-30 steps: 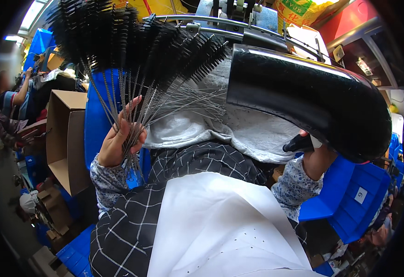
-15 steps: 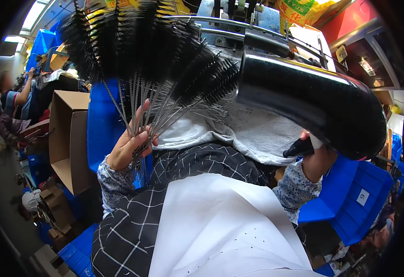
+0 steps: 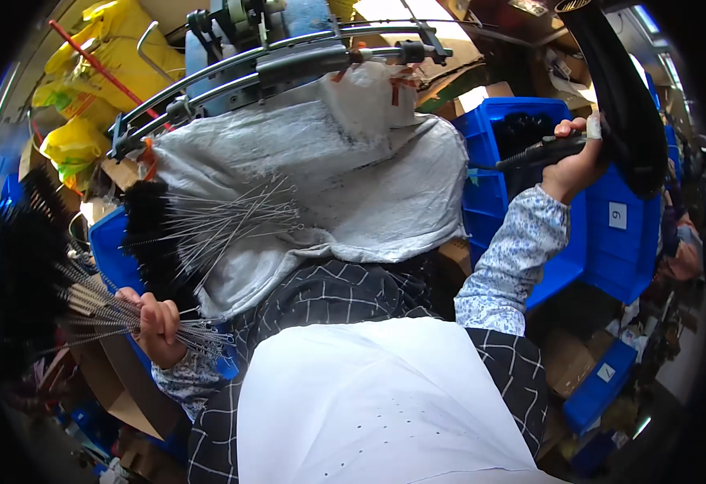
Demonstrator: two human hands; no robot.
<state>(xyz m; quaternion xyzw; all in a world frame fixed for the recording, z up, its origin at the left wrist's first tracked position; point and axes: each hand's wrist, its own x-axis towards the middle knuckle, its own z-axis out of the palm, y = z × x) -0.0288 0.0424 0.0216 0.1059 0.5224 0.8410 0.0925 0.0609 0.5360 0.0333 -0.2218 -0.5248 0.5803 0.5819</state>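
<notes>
My left hand [image 3: 158, 327] is closed round the twisted wire stems of a bundle of black-bristled wire brushes [image 3: 26, 274] at the lower left. Their bristle heads fan out to the left, and looped wire ends poke out on the right of my fist. At the upper right, my right hand [image 3: 575, 165] grips the handle of a black hair dryer [image 3: 623, 105], its barrel steeply tilted with the mesh end up. A white wrap covers one fingertip. More wire brushes [image 3: 232, 214] lie crisscrossed on a whitish cloth [image 3: 385, 185], bristles to the left.
Beyond the cloth runs a metal rail mechanism [image 3: 296, 68]. Blue bins [image 3: 611, 234] stand on the right, one holding dark bristly things. An open cardboard box [image 3: 119, 387] is below my left hand. Yellow bags [image 3: 119, 48] are piled at the far left.
The view has turned. My left hand has carried its brushes left and lower, away from the cloth. My right hand has swung the hair dryer outward to the right, and the brushes on the cloth show fully.
</notes>
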